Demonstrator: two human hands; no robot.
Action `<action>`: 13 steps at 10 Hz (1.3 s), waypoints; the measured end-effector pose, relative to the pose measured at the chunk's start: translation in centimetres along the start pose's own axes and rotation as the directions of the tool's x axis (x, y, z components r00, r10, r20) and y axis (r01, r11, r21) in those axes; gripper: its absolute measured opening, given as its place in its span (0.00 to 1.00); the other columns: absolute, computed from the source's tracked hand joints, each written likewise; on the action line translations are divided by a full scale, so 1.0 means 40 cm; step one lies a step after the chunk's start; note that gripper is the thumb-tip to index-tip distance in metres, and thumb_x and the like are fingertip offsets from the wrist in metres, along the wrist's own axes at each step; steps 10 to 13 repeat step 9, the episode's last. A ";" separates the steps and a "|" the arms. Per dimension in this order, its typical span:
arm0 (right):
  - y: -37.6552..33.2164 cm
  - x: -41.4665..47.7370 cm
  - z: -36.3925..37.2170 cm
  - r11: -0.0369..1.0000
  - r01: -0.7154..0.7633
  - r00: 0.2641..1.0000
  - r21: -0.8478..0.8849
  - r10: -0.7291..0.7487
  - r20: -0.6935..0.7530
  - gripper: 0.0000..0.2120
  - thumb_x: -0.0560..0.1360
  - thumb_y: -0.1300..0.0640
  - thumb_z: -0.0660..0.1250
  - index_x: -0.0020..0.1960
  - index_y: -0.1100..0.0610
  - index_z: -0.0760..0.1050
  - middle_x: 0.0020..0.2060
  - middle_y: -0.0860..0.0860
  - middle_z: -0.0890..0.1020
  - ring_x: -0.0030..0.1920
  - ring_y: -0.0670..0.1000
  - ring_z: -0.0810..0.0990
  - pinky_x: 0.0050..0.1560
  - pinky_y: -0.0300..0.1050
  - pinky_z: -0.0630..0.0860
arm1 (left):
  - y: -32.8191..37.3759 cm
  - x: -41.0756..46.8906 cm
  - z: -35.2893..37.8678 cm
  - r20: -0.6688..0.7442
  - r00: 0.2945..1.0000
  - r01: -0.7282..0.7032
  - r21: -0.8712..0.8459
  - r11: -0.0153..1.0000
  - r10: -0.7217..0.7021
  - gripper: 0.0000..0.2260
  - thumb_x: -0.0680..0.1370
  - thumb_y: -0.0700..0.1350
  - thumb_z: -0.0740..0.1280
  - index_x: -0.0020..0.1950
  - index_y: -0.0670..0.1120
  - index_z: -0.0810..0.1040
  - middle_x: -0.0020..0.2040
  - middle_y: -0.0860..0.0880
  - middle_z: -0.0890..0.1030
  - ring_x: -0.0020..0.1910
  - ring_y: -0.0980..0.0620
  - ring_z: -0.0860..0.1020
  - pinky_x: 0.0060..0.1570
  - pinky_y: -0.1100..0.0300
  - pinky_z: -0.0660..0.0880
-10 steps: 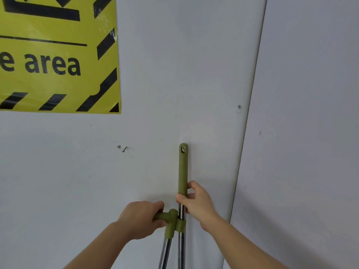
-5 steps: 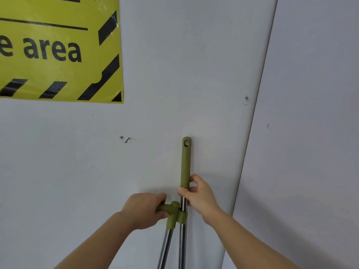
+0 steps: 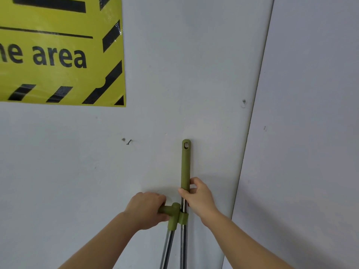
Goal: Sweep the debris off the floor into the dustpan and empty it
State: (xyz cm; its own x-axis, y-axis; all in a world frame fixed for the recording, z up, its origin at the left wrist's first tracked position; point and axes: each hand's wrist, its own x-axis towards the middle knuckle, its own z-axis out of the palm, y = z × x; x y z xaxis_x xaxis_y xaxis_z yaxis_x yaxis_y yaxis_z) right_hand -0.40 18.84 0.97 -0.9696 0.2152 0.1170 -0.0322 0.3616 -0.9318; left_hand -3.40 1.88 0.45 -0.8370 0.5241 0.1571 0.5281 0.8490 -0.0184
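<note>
Unmoved since earlier: both hands gripping clipped-together handles by the grey wall's (image 3: 194,74) corner.
Right hand (image 3: 198,197) wraps the olive-green, chrome-shafted broom handle (image 3: 186,164); left hand (image 3: 147,209) closes round the olive dustpan grip (image 3: 171,209), probably to unclip them.

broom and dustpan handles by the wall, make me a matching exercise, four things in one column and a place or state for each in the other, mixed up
Things:
1. left hand
2. right hand
3. yellow sign
4. nail

Places or states:
A. stuck on the wall, upper left
B. wrapped around the short green side grip
C. sticks out of the bare wall, below the sign
D. closed on the tall green handle with the hanging hole

Pairs: 1-B, 2-D, 3-A, 4-C
</note>
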 end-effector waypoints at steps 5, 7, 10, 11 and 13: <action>-0.063 -0.034 0.001 0.993 -0.104 0.994 -0.054 0.103 -0.022 0.23 0.76 0.51 0.68 0.68 0.56 0.68 0.54 0.48 0.76 0.46 0.46 0.77 0.34 0.33 0.70 | 0.063 -0.009 -0.199 -0.247 0.943 0.023 -0.621 0.783 -0.224 0.13 0.78 0.58 0.62 0.55 0.52 0.78 0.45 0.52 0.81 0.44 0.55 0.78 0.46 0.61 0.76; -0.107 -0.051 -0.006 0.993 -0.110 0.994 -0.034 0.109 -0.019 0.32 0.76 0.49 0.68 0.75 0.56 0.59 0.66 0.52 0.72 0.60 0.51 0.73 0.51 0.41 0.70 | 0.086 -0.029 -0.264 -0.272 0.903 -0.021 -0.801 0.598 -0.332 0.11 0.79 0.55 0.63 0.52 0.50 0.79 0.44 0.50 0.82 0.44 0.52 0.79 0.45 0.60 0.75; -0.166 -0.080 -0.019 0.997 -0.076 0.996 -0.004 0.075 -0.048 0.35 0.76 0.49 0.68 0.76 0.53 0.55 0.71 0.52 0.67 0.69 0.55 0.69 0.63 0.48 0.70 | 0.097 -0.034 -0.312 -0.227 0.852 -0.044 -0.929 0.368 -0.472 0.12 0.79 0.55 0.62 0.54 0.49 0.78 0.46 0.52 0.81 0.47 0.52 0.78 0.49 0.55 0.75; -0.166 -0.080 -0.019 0.997 -0.076 0.996 -0.004 0.075 -0.048 0.35 0.76 0.49 0.68 0.76 0.53 0.55 0.71 0.52 0.67 0.69 0.55 0.69 0.63 0.48 0.70 | 0.097 -0.034 -0.312 -0.227 0.852 -0.044 -0.929 0.368 -0.472 0.12 0.79 0.55 0.62 0.54 0.49 0.78 0.46 0.52 0.81 0.47 0.52 0.78 0.49 0.55 0.75; -0.166 -0.080 -0.019 0.997 -0.076 0.996 -0.004 0.075 -0.048 0.35 0.76 0.49 0.68 0.76 0.53 0.55 0.71 0.52 0.67 0.69 0.55 0.69 0.63 0.48 0.70 | 0.097 -0.034 -0.312 -0.227 0.852 -0.044 -0.929 0.368 -0.472 0.12 0.79 0.55 0.62 0.54 0.49 0.78 0.46 0.52 0.81 0.47 0.52 0.78 0.49 0.55 0.75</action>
